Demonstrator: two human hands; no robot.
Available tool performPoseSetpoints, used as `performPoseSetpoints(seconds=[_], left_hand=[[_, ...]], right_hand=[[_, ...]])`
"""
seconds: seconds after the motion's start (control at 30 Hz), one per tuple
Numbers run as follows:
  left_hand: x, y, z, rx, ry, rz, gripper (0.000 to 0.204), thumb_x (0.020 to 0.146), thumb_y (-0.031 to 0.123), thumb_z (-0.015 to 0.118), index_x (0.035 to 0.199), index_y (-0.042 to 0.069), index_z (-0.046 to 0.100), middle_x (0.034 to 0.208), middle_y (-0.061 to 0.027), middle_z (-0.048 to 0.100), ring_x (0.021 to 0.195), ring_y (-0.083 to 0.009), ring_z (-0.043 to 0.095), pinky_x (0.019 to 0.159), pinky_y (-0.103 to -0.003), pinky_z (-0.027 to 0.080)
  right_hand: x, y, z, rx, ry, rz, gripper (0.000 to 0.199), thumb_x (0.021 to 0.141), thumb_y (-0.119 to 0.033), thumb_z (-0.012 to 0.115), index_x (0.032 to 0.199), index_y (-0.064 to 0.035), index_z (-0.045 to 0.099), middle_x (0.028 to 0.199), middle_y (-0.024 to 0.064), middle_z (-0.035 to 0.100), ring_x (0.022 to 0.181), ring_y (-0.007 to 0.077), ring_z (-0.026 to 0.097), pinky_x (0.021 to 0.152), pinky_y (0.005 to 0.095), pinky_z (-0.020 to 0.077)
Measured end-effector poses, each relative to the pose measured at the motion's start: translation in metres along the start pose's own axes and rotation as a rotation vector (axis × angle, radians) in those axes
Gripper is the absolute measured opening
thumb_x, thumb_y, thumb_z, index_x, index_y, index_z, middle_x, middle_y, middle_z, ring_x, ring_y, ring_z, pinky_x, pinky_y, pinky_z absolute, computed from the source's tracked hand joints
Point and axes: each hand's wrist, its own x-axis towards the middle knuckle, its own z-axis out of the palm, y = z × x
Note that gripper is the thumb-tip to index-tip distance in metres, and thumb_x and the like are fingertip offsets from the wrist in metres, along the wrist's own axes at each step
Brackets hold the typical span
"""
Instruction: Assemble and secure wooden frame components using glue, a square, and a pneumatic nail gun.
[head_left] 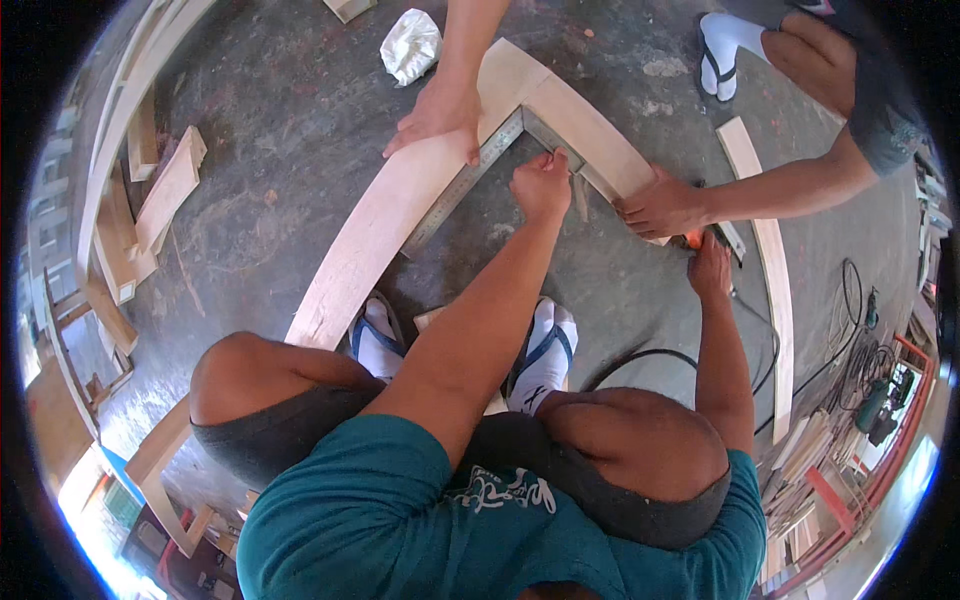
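Left hand (541,183) at 12 o'clock, fingers pinched shut on pencil (580,192), marking along metal square (470,178) inside wood corner joint (520,95). Right hand (709,266) at 2 o'clock rests closed on orange power tool (694,238). Co-worker hands (440,115) press boards flat for steadiness.

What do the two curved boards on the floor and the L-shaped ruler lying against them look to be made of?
The curved boards look like bare, unfinished wood: pale tan, matte, with faint grain lines along their length. The L-shaped ruler looks like plain metal, probably steel: thin, flat, grey, with a dull sheen. The left hand is at its inner corner. The floor looks like rough, stained concrete.
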Motion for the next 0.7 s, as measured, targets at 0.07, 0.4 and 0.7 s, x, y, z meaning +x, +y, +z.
performPoseSetpoints(seconds=[0.07, 0.4, 0.7], left_hand=[[-0.011, 0.015, 0.0, 0.132, -0.026, -0.042, 0.031, 0.09, 0.032, 0.066, 0.082, 0.002, 0.074, 0.072, -0.0107, 0.072, 0.068, -0.0229, 0.069, 0.067, -0.039, 0.05], [0.008, -0.002, 0.004, 0.154, -0.007, 0.01, 0.033, 0.085, 0.031, 0.067, 0.069, 0.002, 0.067, 0.069, -0.0149, 0.069, 0.067, -0.0331, 0.069, 0.067, -0.043, 0.051], [0.0, 0.012, -0.002, 0.154, -0.016, 0.045, 0.03, 0.084, 0.029, 0.066, 0.075, 0.001, 0.071, 0.082, -0.0167, 0.073, 0.076, -0.0342, 0.071, 0.072, -0.043, 0.054]], right_hand=[[-0.015, 0.008, -0.005, 0.072, -0.06, 0.1, 0.043, 0.08, -0.004, 0.058, 0.122, -0.0048, 0.046, 0.106, 0.0233, 0.063, 0.104, 0.043, 0.059, 0.091, 0.0554, 0.0442], [-0.118, -0.01, -0.106, 0.05, -0.256, 0.365, 0.041, 0.092, -0.032, 0.063, 0.124, -0.0107, 0.049, 0.093, 0.026, 0.069, 0.09, 0.0496, 0.064, 0.075, 0.0601, 0.0494], [-0.123, -0.062, -0.262, 0.226, -0.343, 0.257, 0.045, 0.081, -0.033, 0.081, 0.096, 0.0047, 0.062, 0.065, 0.0159, 0.063, 0.062, 0.0292, 0.066, 0.058, 0.0408, 0.0503]])
